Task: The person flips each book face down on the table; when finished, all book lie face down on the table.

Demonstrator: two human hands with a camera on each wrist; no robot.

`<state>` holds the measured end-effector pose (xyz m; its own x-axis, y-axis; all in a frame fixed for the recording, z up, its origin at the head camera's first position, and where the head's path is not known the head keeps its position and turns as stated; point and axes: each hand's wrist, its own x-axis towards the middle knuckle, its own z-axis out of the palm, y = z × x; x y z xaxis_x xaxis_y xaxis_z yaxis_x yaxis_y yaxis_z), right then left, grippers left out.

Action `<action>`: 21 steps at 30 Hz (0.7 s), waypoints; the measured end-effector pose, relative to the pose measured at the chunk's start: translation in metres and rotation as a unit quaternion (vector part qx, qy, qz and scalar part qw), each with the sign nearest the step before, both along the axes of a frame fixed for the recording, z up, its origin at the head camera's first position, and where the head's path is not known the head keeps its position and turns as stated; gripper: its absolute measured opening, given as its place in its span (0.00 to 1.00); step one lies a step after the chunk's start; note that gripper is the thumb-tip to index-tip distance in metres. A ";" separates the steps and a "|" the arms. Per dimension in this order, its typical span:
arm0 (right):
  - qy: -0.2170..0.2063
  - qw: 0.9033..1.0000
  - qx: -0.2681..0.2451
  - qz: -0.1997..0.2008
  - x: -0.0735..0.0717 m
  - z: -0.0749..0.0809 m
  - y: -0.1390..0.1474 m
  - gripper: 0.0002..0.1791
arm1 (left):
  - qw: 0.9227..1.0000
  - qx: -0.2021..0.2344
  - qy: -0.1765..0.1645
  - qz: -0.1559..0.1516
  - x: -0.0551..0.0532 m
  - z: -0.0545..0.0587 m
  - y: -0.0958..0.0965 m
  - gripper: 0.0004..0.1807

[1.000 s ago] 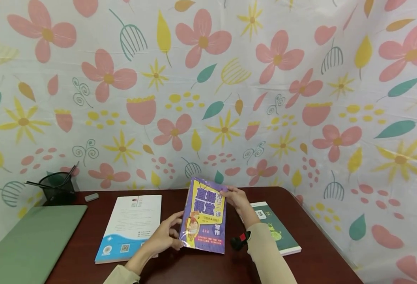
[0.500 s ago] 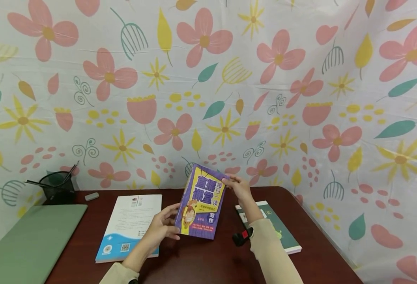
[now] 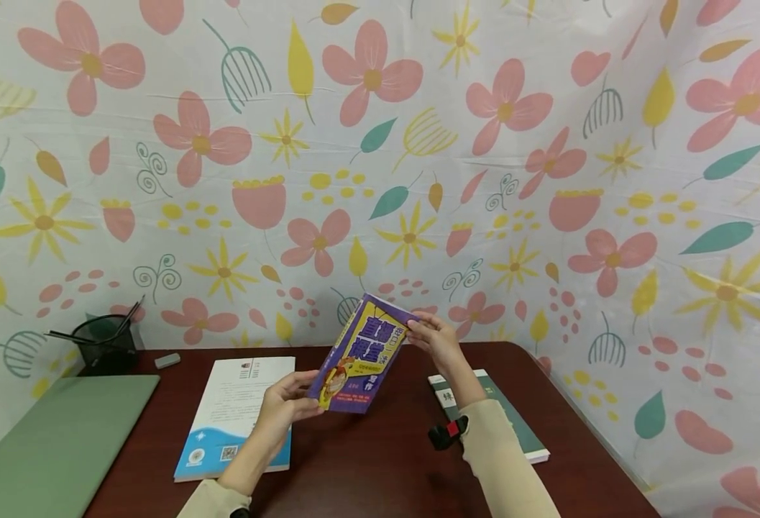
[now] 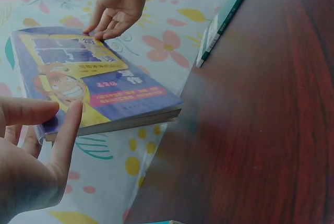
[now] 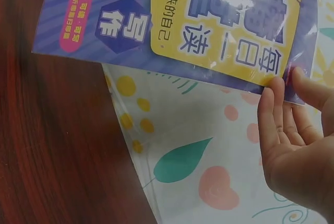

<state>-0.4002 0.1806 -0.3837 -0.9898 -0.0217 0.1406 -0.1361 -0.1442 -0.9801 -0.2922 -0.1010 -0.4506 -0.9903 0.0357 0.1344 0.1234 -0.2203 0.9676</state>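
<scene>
A purple and yellow book (image 3: 362, 356) with large Chinese characters is held up tilted over the table between both hands. My left hand (image 3: 284, 403) grips its lower left corner; in the left wrist view, thumb and fingers close around that corner of the book (image 4: 130, 85). At the opposite upper right corner, my right hand (image 3: 436, 344) pinches the cover, thumb on one face and fingers at the edge, as the right wrist view shows on the book (image 5: 219, 31). The book's back is hidden.
A white and blue book (image 3: 237, 410) lies to the left, a green book (image 3: 515, 424) to the right, both on the dark red table (image 3: 367, 475). Further left are a green mat (image 3: 62, 432), a black pen holder (image 3: 104, 345) and a grey eraser (image 3: 167, 360). Flowered fabric stands behind.
The purple book has risen and tilted further clockwise, its lower edge now higher above the table. Both hands moved up with it, keeping their hold.
</scene>
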 end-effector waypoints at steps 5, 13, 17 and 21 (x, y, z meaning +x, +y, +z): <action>0.003 0.999 -0.011 0.038 0.004 0.006 0.002 0.11 | 0.999 0.024 -0.015 0.024 -0.002 0.002 -0.001 0.23; -0.004 0.998 -0.030 0.056 0.007 0.012 0.004 0.15 | 0.999 0.033 -0.019 0.038 -0.002 0.003 -0.005 0.15; -0.011 0.998 -0.044 0.053 0.007 0.013 0.005 0.14 | 0.998 0.035 -0.020 0.040 -0.001 0.006 -0.006 0.13; -0.015 0.998 -0.046 0.050 0.008 0.013 0.007 0.10 | 0.999 0.025 -0.016 0.040 -0.001 0.008 -0.008 0.13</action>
<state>-0.3925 0.1880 -0.3705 -0.9872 -0.1092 0.1162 -0.0865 -0.2455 -0.9655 -0.2928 -0.1088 -0.4421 -0.9935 -0.0495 0.1024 0.1118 -0.2600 0.9591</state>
